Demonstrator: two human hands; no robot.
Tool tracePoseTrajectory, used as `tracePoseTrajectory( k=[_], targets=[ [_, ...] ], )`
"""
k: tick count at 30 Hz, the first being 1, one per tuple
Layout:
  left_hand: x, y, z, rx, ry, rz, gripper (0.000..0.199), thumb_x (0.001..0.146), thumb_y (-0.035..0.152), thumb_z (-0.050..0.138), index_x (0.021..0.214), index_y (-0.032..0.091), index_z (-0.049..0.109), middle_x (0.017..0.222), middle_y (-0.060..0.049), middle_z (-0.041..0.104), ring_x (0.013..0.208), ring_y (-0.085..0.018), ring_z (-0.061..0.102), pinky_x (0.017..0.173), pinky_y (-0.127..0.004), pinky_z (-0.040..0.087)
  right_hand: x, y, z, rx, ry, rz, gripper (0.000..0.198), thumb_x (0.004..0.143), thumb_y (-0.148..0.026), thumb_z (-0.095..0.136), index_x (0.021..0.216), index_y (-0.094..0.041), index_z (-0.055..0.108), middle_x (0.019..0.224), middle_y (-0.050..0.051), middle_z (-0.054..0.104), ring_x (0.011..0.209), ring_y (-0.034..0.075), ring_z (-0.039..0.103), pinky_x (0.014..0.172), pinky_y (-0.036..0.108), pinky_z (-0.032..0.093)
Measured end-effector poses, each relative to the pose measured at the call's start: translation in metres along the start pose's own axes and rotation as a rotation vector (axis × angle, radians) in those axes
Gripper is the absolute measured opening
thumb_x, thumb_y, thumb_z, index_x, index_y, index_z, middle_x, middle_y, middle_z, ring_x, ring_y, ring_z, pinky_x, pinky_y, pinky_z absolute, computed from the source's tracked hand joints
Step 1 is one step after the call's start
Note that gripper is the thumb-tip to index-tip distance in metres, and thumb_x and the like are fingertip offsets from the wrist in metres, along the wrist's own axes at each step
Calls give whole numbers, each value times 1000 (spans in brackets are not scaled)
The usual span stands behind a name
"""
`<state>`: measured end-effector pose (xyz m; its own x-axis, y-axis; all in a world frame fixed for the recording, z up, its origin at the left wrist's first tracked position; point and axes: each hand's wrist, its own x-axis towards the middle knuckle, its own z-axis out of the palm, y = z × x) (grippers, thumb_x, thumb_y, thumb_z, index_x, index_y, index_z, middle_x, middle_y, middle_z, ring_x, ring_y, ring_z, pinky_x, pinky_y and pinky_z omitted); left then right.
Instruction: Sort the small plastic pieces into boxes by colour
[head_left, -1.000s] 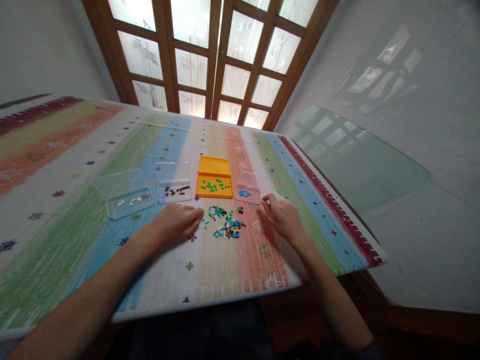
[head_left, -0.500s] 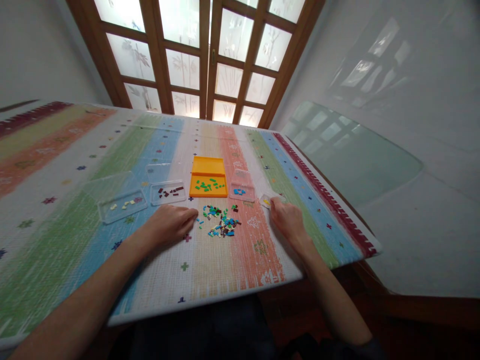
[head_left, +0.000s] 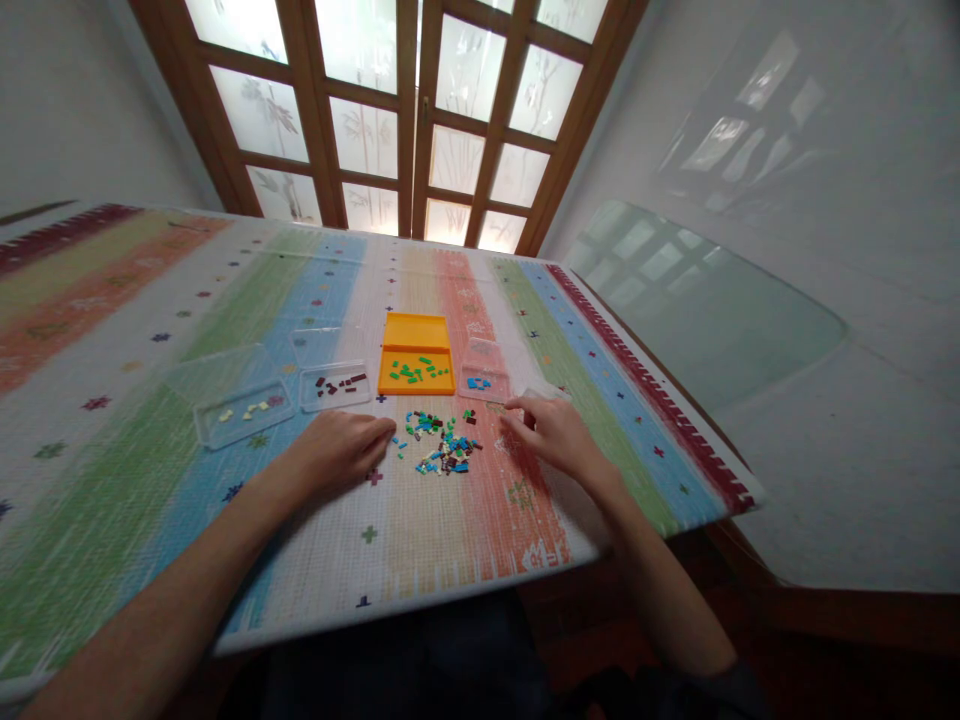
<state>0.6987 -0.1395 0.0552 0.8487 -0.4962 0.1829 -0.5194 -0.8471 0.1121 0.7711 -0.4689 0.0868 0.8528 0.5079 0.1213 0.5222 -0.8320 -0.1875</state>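
Observation:
Beside the left edge of a mixed pile of small toy bricks (head_left: 450,452) rests my left hand (head_left: 346,447), its fingers curled together; whether anything is inside them is hidden. The pile holds blue, green, brown and cream pieces. To its right my right hand (head_left: 556,432) hovers with thumb and forefinger apart, nothing visible between them. Partly hidden behind that hand is a small clear box (head_left: 546,391). Just beyond the pile stands an open orange box (head_left: 417,391) with green bricks. A clear box (head_left: 507,392) with blue bricks sits between it and my right hand.
Left of the orange box, an open clear box (head_left: 336,404) holds brown bricks. Farther left, another clear box (head_left: 247,430) contains cream bricks. A striped tablecloth (head_left: 427,530) covers the table, with its near edge by my lap. A wall (head_left: 862,450) rises on the right.
My right hand has moved left from the small clear box at the far right towards the pile, and its fingers have parted. My left hand has stayed in place.

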Motion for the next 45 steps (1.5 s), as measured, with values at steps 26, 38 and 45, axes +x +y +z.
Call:
tracePoseTrajectory(
  k=[26, 38, 45],
  targets=[
    [-2, 2, 1, -41, 55, 10, 26, 99, 22, 41, 78, 21, 57, 65, -2, 64, 55, -15, 54, 55, -28, 34, 20, -24, 28, 122, -136, -94, 14, 102, -22, 57, 101, -15, 69, 94, 8, 75, 85, 19, 65, 76, 28, 41],
    [-2, -3, 6, -13, 61, 31, 26, 100, 22, 43, 87, 20, 65, 74, -4, 70, 60, -16, 61, 58, -27, 41, 22, -31, 21, 228, -118, -146, 22, 103, -23, 52, 84, -17, 63, 88, 6, 69, 80, 17, 60, 75, 27, 40],
    [2, 7, 2, 22, 273, 120, 30, 107, 29, 42, 118, 17, 67, 94, -8, 75, 76, -17, 70, 64, -27, 51, 29, -61, 17, 568, -219, -155, 19, 101, -23, 56, 86, -16, 66, 81, 2, 69, 72, 13, 61, 67, 23, 43]
  ],
)
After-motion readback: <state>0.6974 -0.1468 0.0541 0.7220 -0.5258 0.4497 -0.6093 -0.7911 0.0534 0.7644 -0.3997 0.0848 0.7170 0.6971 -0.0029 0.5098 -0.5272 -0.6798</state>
